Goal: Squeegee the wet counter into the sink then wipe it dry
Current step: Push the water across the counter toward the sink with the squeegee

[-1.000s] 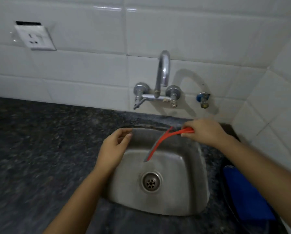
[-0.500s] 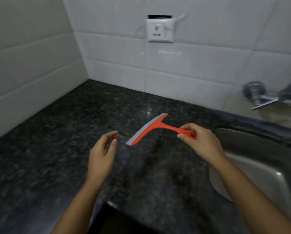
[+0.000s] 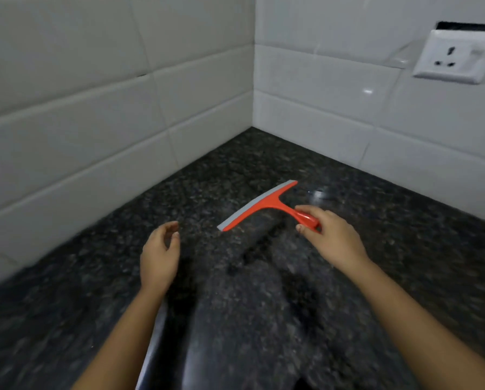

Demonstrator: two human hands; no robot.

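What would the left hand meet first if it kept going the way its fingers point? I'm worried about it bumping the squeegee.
Probably the bare counter, then the tiled wall near the corner. The left hand points up-frame; the squeegee lies to its right, seemingly off that line, though depth is unclear.

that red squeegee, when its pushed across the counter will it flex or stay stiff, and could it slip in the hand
The squeegee looks like moulded plastic, so its frame probably stays stiff; only the thin grey blade edge likely bends. It seems light: the right hand holds it by fingertips alone. On the glossy counter, that loose grip on the smooth handle might slip.
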